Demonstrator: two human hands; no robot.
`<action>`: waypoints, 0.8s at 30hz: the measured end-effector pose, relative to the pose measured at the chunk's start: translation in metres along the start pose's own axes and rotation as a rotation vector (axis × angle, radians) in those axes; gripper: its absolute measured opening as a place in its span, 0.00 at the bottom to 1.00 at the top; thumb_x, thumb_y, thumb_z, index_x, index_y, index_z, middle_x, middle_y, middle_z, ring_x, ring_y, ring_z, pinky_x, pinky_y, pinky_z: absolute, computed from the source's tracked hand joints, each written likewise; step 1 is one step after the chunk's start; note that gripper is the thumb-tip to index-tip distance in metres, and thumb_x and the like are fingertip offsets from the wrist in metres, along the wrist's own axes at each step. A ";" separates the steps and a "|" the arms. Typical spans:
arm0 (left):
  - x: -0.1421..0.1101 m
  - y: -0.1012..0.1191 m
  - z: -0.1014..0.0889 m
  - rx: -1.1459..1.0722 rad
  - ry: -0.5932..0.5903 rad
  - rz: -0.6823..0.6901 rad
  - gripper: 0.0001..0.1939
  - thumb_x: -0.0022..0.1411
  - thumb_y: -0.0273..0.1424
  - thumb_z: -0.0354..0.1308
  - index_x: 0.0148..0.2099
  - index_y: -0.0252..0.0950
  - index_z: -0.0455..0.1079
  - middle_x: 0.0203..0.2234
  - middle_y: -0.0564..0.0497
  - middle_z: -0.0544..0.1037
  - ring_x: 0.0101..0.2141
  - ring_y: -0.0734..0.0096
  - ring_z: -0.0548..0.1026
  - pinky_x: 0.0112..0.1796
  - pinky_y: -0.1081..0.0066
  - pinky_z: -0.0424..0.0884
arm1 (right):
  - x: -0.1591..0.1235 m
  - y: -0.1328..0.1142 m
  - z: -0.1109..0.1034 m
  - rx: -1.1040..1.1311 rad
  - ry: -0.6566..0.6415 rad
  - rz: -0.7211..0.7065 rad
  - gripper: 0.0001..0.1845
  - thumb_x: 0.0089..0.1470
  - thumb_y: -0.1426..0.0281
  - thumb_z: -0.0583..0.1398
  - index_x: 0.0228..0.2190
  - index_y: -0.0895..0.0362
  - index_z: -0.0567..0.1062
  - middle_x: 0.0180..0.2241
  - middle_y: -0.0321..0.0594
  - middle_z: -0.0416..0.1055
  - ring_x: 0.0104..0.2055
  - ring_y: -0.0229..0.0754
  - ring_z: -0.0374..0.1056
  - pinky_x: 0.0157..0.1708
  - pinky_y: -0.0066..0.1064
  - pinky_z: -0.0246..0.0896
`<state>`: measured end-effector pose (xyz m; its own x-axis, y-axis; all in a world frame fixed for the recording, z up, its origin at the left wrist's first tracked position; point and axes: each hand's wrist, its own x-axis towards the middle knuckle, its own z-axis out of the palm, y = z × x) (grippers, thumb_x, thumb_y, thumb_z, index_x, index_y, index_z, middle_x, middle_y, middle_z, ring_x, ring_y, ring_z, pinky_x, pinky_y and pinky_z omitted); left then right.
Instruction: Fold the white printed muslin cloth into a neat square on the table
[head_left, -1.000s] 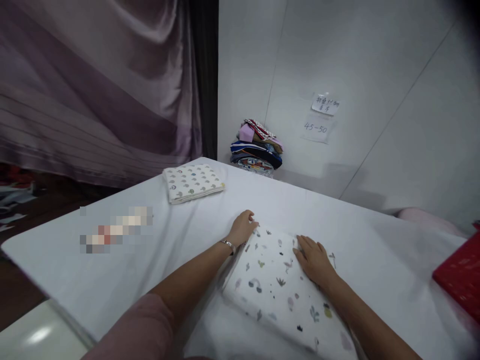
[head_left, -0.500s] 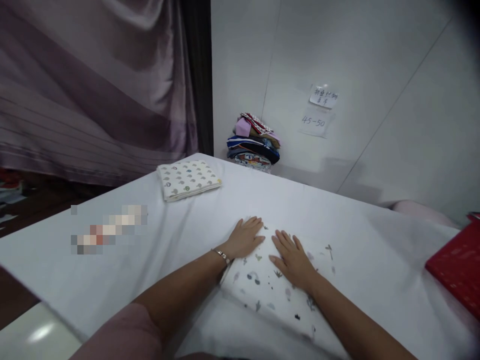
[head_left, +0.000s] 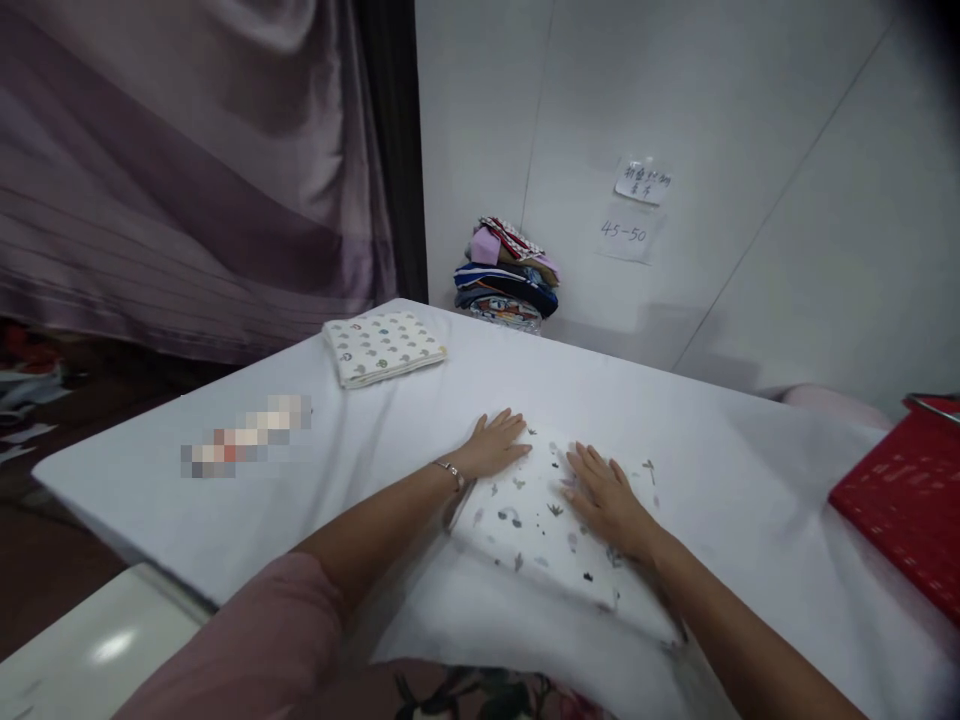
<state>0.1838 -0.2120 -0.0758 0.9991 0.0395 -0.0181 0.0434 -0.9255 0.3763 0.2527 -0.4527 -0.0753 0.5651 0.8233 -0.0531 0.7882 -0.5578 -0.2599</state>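
Observation:
A folded white cloth (head_left: 536, 535) printed with small plants and a rainbow lies on the white-covered table in front of me. My left hand (head_left: 495, 445) rests flat on its far left corner, fingers stretched out; a bracelet (head_left: 452, 472) circles that wrist. Palm down on the right part of the same cloth is my right hand (head_left: 609, 500), its fingers spread. Neither hand grips anything. Farther back on the left sits another folded cloth (head_left: 384, 348), cream with rows of small grey motifs.
A blurred-out patch (head_left: 247, 437) covers something on the table's left side. At the right edge lies a red item (head_left: 900, 500). Behind the table, a stack of folded fabrics (head_left: 506, 280) stands against the wall, where paper signs (head_left: 626, 235) hang. A draped curtain (head_left: 187, 180) fills the left.
My right hand has slid a little to the right over the cloth, widening the gap between my hands. My left hand stays on its corner. The camera view has shifted slightly.

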 end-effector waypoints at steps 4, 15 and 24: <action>-0.031 0.008 -0.008 0.006 0.062 0.001 0.32 0.64 0.48 0.37 0.65 0.38 0.44 0.64 0.48 0.44 0.63 0.63 0.38 0.59 0.54 0.37 | -0.037 -0.007 -0.007 -0.017 0.043 -0.014 0.35 0.59 0.49 0.42 0.62 0.52 0.45 0.64 0.37 0.36 0.65 0.44 0.29 0.62 0.48 0.29; -0.068 0.012 0.012 -0.076 0.025 0.002 0.28 0.64 0.47 0.39 0.63 0.42 0.49 0.64 0.49 0.46 0.63 0.62 0.41 0.58 0.52 0.43 | -0.058 0.015 0.037 -0.061 0.120 0.012 0.33 0.57 0.50 0.47 0.59 0.53 0.55 0.63 0.41 0.45 0.64 0.50 0.39 0.61 0.52 0.35; -0.063 0.003 0.013 -0.311 0.250 -0.284 0.27 0.62 0.45 0.44 0.59 0.37 0.57 0.56 0.44 0.64 0.53 0.58 0.66 0.49 0.62 0.64 | -0.082 0.044 0.022 0.457 0.344 0.407 0.36 0.54 0.51 0.51 0.59 0.54 0.55 0.62 0.43 0.48 0.62 0.51 0.47 0.57 0.46 0.51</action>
<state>0.1212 -0.2221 -0.0855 0.9161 0.3980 0.0483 0.2743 -0.7102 0.6484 0.2356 -0.5419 -0.1040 0.8978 0.4367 0.0564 0.3593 -0.6526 -0.6671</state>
